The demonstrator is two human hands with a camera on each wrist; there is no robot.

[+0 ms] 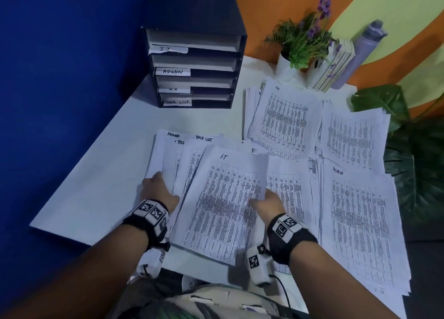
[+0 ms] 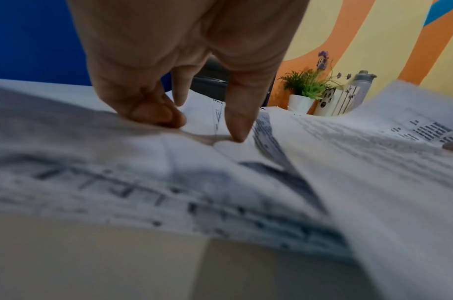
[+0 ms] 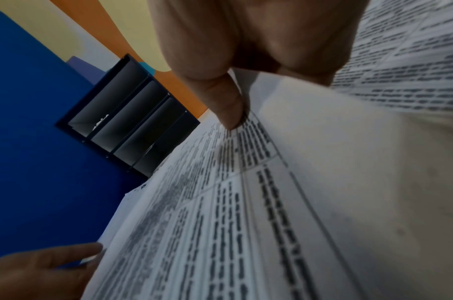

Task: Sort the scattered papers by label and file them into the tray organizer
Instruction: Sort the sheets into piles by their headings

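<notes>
Right hand pinches I.T sheet; left hand, apparently flat, pins papers. Risk: neighbouring sheets drag along, misfiled.

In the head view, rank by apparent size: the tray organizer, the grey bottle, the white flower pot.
Largest to smallest, as they look:
1. tray organizer
2. grey bottle
3. white flower pot
All three stand at the back of the table, so nearness distorts the order little; leaves hide part of the pot.
</notes>
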